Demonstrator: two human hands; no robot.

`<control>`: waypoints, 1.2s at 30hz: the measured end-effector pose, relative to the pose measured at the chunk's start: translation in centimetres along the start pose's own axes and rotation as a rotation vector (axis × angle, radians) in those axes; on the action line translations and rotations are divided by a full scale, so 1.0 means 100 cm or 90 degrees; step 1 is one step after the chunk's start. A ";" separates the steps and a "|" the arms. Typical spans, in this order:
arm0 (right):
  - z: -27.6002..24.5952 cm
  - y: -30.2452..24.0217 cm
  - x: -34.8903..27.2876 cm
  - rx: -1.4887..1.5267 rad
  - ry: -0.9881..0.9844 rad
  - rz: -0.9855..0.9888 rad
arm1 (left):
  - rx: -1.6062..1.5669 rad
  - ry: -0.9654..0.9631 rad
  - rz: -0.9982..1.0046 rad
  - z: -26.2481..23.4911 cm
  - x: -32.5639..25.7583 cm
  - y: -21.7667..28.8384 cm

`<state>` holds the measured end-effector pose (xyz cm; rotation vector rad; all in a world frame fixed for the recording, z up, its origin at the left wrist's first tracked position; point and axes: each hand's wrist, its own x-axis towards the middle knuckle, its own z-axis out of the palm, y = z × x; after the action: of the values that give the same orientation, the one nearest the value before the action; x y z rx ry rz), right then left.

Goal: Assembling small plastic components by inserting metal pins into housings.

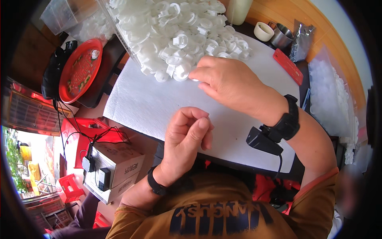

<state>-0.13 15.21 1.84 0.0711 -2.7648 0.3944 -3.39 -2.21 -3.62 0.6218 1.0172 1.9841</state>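
A large heap of white plastic ring-shaped parts (181, 40) covers the far part of the white mat (135, 95). At the near edge of the heap, my right hand (227, 77) is closed in a pinch. A bit of a white plastic part shows between its thumb and fingers, next to other loose pieces. Nearer to me, my left hand (186, 133) hovers over the front of the mat, fingers curled and thumb pressed against them. Whatever it may hold is hidden. Both wrists wear black bands; the right one carries a black device (264, 140) with a cable.
A red round tray (80, 71) stands at the left, above a cardboard box (115, 169) with cables. Along the right lie a red flat case (288, 66), a cup (263, 31), a metal mug (281, 36), a grey bag (301, 41) and a clear bag of white parts (332, 99).
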 end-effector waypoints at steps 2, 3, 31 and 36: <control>0.008 0.005 0.009 -0.044 -0.013 -0.012 | -0.005 0.001 -0.007 -0.002 0.000 0.001; 0.012 0.006 0.010 -0.075 -0.041 -0.007 | -0.004 -0.014 -0.007 -0.003 0.000 0.001; -0.066 -0.030 -0.165 0.963 0.181 0.656 | 0.859 -0.185 0.263 0.028 0.015 -0.010; -0.054 -0.021 -0.172 1.016 0.185 0.615 | 0.902 -0.188 0.235 0.029 0.012 -0.004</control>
<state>17.95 14.68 1.31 -0.8284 -1.3384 2.3691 -1.80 0.20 -2.22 1.8554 2.1378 1.0639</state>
